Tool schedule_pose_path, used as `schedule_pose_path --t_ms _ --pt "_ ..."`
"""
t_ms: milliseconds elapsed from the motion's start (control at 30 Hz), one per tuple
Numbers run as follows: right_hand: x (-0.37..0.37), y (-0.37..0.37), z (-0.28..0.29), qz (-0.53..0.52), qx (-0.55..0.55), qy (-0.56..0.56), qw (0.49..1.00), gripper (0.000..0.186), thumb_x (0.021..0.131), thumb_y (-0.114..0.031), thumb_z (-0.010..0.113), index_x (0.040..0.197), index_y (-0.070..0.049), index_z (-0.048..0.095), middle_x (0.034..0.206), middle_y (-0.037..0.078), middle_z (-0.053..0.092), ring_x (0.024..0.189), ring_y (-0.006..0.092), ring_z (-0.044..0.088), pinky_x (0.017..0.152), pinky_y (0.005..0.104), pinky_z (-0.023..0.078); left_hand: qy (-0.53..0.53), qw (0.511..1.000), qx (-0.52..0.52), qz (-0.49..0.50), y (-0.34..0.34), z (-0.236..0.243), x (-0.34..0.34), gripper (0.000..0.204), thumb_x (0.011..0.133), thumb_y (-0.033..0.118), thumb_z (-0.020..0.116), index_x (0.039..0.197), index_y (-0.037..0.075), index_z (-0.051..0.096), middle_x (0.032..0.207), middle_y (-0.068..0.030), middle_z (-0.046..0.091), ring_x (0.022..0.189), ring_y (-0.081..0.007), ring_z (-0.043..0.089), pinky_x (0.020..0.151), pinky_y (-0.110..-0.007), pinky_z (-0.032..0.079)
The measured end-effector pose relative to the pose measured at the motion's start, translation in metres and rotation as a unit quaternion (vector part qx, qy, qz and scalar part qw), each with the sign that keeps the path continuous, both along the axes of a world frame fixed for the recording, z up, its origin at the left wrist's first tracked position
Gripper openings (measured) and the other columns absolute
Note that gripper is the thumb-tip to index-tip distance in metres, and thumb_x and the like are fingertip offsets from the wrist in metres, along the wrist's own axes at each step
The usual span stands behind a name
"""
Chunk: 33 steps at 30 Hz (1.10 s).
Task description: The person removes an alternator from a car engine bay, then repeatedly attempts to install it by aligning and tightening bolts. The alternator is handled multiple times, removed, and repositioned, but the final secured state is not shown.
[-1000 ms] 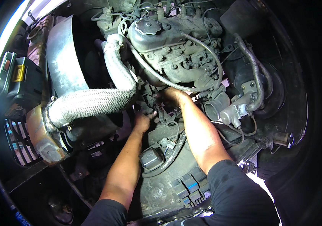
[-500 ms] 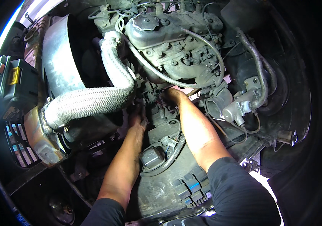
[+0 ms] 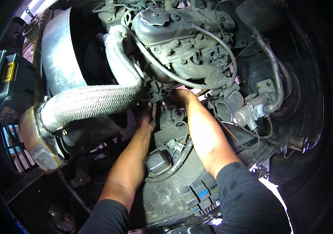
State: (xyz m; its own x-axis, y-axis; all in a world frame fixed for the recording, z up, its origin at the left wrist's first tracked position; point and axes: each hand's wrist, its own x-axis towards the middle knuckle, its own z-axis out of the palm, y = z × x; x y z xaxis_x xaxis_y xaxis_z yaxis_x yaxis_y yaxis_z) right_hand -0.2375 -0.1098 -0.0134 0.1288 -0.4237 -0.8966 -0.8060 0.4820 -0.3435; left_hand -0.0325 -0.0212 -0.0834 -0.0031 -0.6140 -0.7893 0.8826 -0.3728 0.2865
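Both my hands reach deep beside the engine block (image 3: 182, 58), below the braided hose. My left hand (image 3: 149, 117) is low on the left, two fingers stretched upward toward a small dark metal fitting (image 3: 161, 93); its other fingers are in shadow. From the right, my right hand (image 3: 179, 96) bends in at the wrist toward the same fitting. Its fingers are hidden in shadow, so I cannot tell whether they grip anything. Dark wires (image 3: 169, 111) hang between the two hands.
A thick braided hose (image 3: 96, 103) curves above my left hand, beside the metal fan shroud (image 3: 61, 50). A thin hose (image 3: 166, 80) loops across the engine. Below lie a black box-shaped part (image 3: 158, 162) and a dark relay block (image 3: 200, 193). A green toolbox (image 3: 18, 89) stands at left.
The view has shifted slightly. My left hand has moved up a little, its fingers nearer the fitting. My right hand stays at about the same place.
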Motion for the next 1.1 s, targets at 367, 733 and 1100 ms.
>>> schedule_pose_path --t_ms 367,733,1100 --pt "0.004 0.006 0.000 0.025 -0.100 -0.055 0.993 0.045 0.097 -0.045 0.073 0.115 -0.004 0.075 0.118 0.015 0.076 0.103 0.0256 0.066 0.095 0.0409 0.051 0.061 0.998 0.012 -0.032 0.005 0.022 0.002 0.039 0.102 -0.003 0.066 0.138 -0.004 0.052 0.127 -0.0177 0.066 0.111 -0.0315 0.073 0.091 -0.034 0.069" --pt "0.003 0.010 -0.002 0.083 -0.181 -0.081 0.977 0.026 0.103 -0.026 0.061 0.120 -0.007 0.070 0.120 0.016 0.074 0.108 0.0288 0.067 0.100 0.0409 0.051 -0.016 0.994 0.027 -0.108 0.005 0.023 0.000 0.025 0.098 0.009 0.077 0.117 0.000 0.062 0.114 -0.0124 0.069 0.097 -0.0261 0.072 0.081 -0.034 0.068" --pt "0.008 0.008 0.019 0.167 -0.148 -0.019 0.975 0.035 0.104 -0.039 0.061 0.118 -0.008 0.071 0.121 0.012 0.071 0.110 0.0201 0.064 0.106 0.0365 0.046 -0.655 0.680 -0.073 -0.322 0.005 -0.012 0.020 0.052 0.090 0.046 0.079 0.121 0.005 0.072 0.109 -0.0171 0.075 0.101 -0.0339 0.072 0.090 -0.046 0.053"
